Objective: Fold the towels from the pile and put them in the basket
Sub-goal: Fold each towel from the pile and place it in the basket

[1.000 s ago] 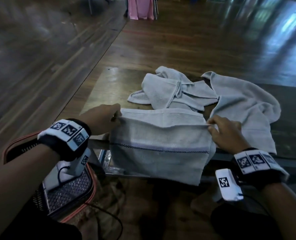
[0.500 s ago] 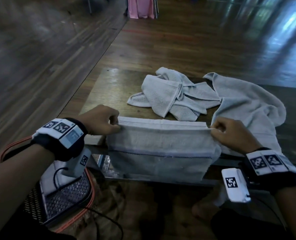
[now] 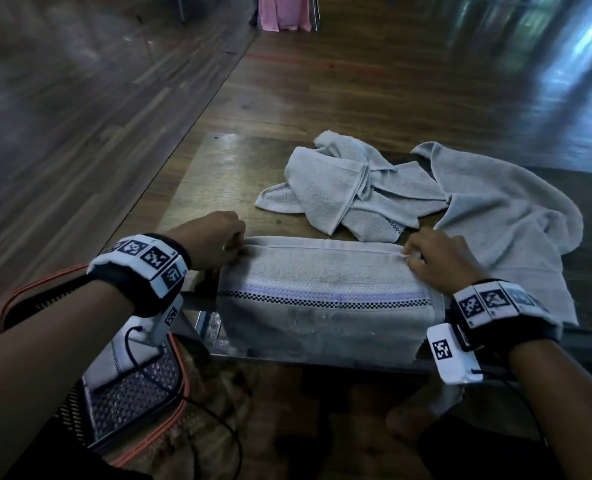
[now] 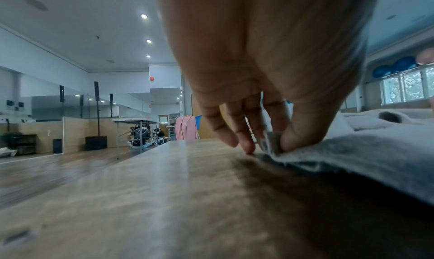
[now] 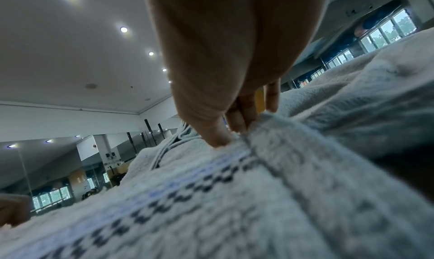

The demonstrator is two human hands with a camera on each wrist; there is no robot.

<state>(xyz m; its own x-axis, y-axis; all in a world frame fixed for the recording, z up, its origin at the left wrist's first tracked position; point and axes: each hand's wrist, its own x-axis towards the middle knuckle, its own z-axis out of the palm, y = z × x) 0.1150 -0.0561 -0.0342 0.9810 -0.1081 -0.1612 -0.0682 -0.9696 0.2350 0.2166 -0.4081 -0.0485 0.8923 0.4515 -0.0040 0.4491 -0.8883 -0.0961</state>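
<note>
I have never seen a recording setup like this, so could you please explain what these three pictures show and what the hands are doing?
No machine here: a person wears one camera on the head and one on each wrist. The head view looks down at both hands; the other two look along each hand at its fingers. The left hand and right hand each pinch a far corner of a striped towel, which lies on the table with its near part hanging over the edge. Behind it lie a crumpled towel and a spread towel. The basket, already holding folded cloth, sits lower left.
</note>
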